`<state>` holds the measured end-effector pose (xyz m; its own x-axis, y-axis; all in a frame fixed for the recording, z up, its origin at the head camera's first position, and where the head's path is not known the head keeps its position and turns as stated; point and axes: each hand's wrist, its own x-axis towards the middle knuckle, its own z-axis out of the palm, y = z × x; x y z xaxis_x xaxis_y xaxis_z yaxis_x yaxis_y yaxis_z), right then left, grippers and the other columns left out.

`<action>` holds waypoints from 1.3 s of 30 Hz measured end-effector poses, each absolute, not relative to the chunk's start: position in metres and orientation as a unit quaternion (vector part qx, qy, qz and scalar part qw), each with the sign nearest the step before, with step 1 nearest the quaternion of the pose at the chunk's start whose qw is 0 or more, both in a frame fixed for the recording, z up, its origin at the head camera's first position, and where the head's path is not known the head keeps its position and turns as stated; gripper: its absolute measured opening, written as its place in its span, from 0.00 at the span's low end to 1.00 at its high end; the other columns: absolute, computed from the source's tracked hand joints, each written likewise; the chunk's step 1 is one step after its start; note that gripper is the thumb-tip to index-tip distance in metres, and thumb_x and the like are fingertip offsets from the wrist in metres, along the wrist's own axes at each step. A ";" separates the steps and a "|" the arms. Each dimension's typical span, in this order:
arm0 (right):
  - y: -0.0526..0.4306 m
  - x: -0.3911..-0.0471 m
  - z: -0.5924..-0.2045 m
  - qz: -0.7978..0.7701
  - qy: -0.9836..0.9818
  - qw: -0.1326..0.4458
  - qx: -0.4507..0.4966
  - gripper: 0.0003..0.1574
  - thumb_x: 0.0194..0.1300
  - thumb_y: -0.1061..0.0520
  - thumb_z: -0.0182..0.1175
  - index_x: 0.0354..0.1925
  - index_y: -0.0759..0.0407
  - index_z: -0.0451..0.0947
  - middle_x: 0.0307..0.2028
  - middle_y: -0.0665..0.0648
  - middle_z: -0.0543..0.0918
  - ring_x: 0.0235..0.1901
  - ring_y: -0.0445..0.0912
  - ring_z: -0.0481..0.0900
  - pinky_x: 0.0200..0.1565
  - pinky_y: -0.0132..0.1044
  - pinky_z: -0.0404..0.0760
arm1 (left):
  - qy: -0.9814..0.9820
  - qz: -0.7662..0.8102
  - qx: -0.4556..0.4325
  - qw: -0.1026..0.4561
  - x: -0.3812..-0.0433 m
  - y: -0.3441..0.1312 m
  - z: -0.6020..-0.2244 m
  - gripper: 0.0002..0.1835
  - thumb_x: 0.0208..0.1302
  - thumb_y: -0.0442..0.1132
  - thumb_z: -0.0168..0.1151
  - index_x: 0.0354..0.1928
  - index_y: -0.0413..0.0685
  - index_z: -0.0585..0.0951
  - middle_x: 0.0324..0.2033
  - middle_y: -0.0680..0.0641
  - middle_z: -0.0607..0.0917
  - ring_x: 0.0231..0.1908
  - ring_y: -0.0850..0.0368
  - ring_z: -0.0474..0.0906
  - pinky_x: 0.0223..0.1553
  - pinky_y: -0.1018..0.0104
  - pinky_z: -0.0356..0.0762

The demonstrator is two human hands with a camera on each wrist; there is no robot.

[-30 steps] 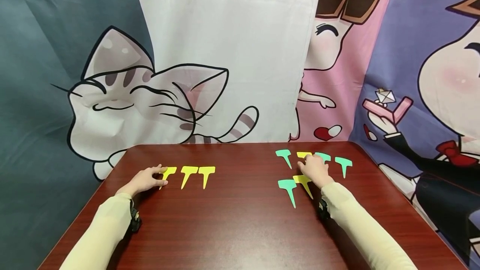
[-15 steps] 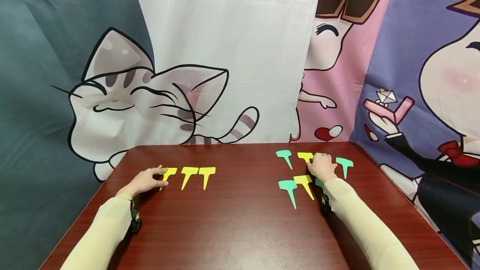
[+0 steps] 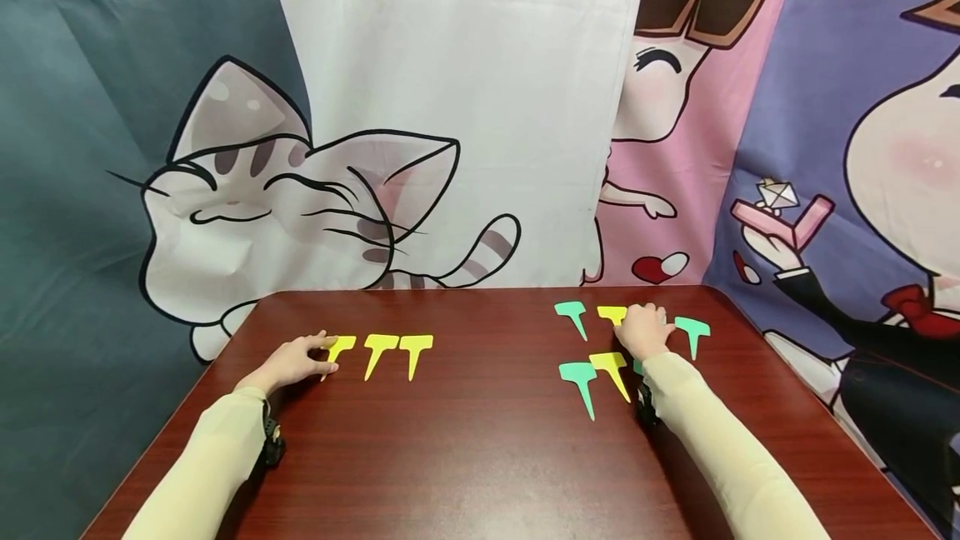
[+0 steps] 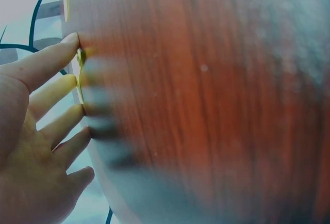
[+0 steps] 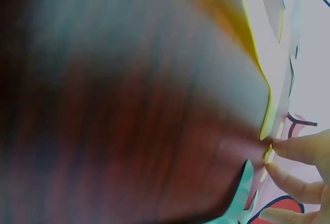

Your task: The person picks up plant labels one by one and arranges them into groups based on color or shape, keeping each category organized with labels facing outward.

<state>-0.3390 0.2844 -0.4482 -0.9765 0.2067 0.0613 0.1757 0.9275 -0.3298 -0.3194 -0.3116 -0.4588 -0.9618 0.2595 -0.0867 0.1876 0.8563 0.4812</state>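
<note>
Yellow and green T-shaped plant labels lie flat on the table. At the left, my left hand (image 3: 296,359) rests with fingers spread fairly straight, thumb and index fingertip at either side of a yellow label (image 3: 343,343). In the left wrist view, that label (image 4: 80,82) shows edge-on at the fingertips. At the far right, my right hand (image 3: 643,332) pinches at the stem of the far yellow label (image 3: 611,312). The right wrist view has a bit of yellow label (image 5: 268,153) between thumb and index finger. The palm covers part of the green labels there.
Two more yellow labels (image 3: 381,343) (image 3: 416,343) lie right of my left hand. Around my right hand are green labels (image 3: 572,310) (image 3: 692,327) (image 3: 577,372) and another yellow label (image 3: 609,362). A cartoon curtain (image 3: 465,82) hangs behind the brown table (image 3: 480,440).
My right hand has shifted slightly right and back, from left of the far green label to over it, uncovering more of the far yellow label. My left hand has stayed put.
</note>
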 end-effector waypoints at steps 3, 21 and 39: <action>0.283 -0.339 -0.447 0.168 -0.979 0.052 -0.108 0.18 0.60 0.55 0.59 0.36 0.72 0.77 0.47 0.80 0.69 0.53 0.74 0.60 0.53 0.78 0.54 | 0.960 0.243 0.115 0.077 -0.319 -0.311 -0.458 0.37 0.58 0.53 0.65 0.66 0.43 0.69 0.68 0.31 0.59 0.67 0.27 0.50 0.62 0.32 0.54; 0.278 -0.344 -0.445 0.172 -0.976 0.032 -0.127 0.21 0.61 0.59 0.54 0.43 0.78 0.75 0.49 0.85 0.64 0.57 0.77 0.53 0.53 0.81 0.50 | 0.960 0.244 0.117 0.072 -0.318 -0.311 -0.458 0.37 0.58 0.52 0.65 0.66 0.42 0.69 0.68 0.30 0.59 0.67 0.27 0.50 0.61 0.32 0.54; 0.281 -0.347 -0.441 0.153 -0.981 -0.027 -0.116 0.15 0.60 0.59 0.53 0.37 0.72 0.76 0.49 0.83 0.62 0.56 0.77 0.51 0.54 0.77 0.51 | 0.959 0.247 0.119 0.075 -0.317 -0.310 -0.456 0.37 0.59 0.52 0.65 0.67 0.41 0.68 0.68 0.30 0.58 0.67 0.27 0.50 0.62 0.31 0.54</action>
<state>-0.3468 0.2813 -0.4414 -0.9717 0.2191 -0.0880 0.2355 0.9263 -0.2942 -0.3172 -0.3102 -0.4563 -0.9605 0.2646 -0.0863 0.1901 0.8501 0.4912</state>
